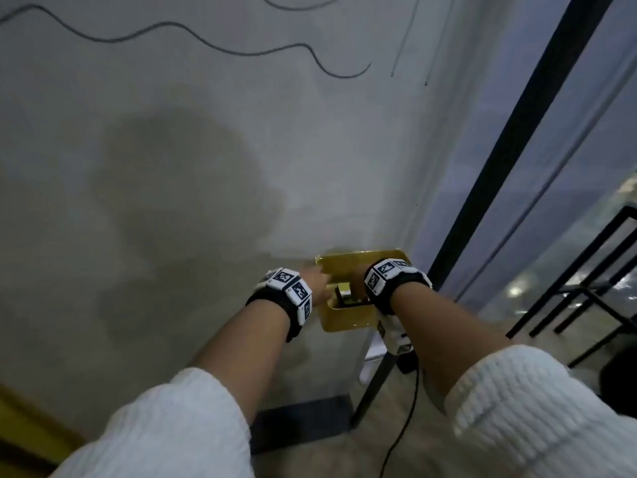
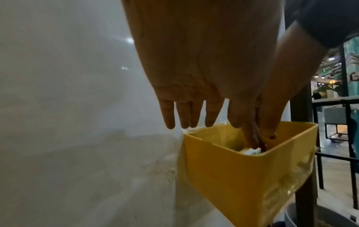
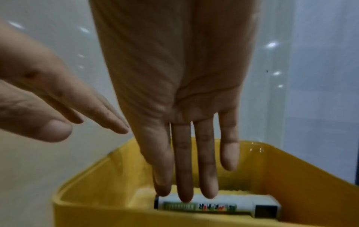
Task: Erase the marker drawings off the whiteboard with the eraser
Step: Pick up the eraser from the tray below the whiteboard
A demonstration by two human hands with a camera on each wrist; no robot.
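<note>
Both my forearms stretch forward, side by side. My right hand (image 3: 174, 95) points its straight fingers (image 3: 184, 173) downward, palm to its wrist camera. My left hand (image 2: 204, 61) hovers just beside it, fingers (image 2: 169, 113) straight and slightly spread.

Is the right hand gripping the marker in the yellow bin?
No: the right hand reaches into the yellow bin with straight fingers whose tips only touch the marker.
</note>
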